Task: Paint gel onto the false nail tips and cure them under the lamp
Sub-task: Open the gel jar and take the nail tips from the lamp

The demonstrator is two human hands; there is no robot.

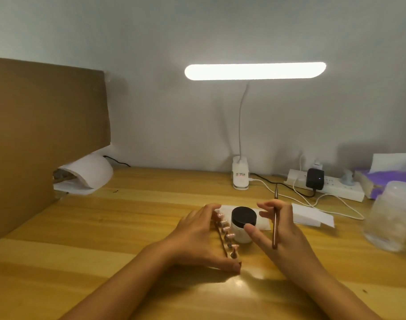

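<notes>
working at a yellow wooden desk [105, 250] pushed against a pale wall. framing the work with both forearms, entering from the bottom edge toward the middle of the frame.

spanning the holder strip [234, 257] lengthwise with the left hand [197, 236], pressing the thumb on its near end and curling the fingers over its far end, pinching it end to end and likely stopping the row from sliding. carrying the false nail tips [229, 236] upright on that strip, just left of centre, pinkish and too small for judging any gel coat.

pinching a slim brush [275, 225] in the right hand [282, 229], clamping it between the fingers with the handle running up the frame, seemingly parking it and freeing the thumb. stretching that thumb against the side of the gel jar [243, 215] and arching the forefinger over its far side, apparently preparing for opening it. showing the black lid on, and standing the jar just beside the strip on a white sheet [264, 224], probably sparing the wood. judging the painting as not yet begun.

farther back at centre, shining a clip lamp's lit bar [255, 70] down over the work. at middle left, half tucking the white curing lamp [91, 172] behind a cardboard panel [47, 123], well apart from the tips. at middle right, trailing cables from a power strip [324, 185], with a cloudy plastic tub [386, 215] nearer the right edge.
</notes>
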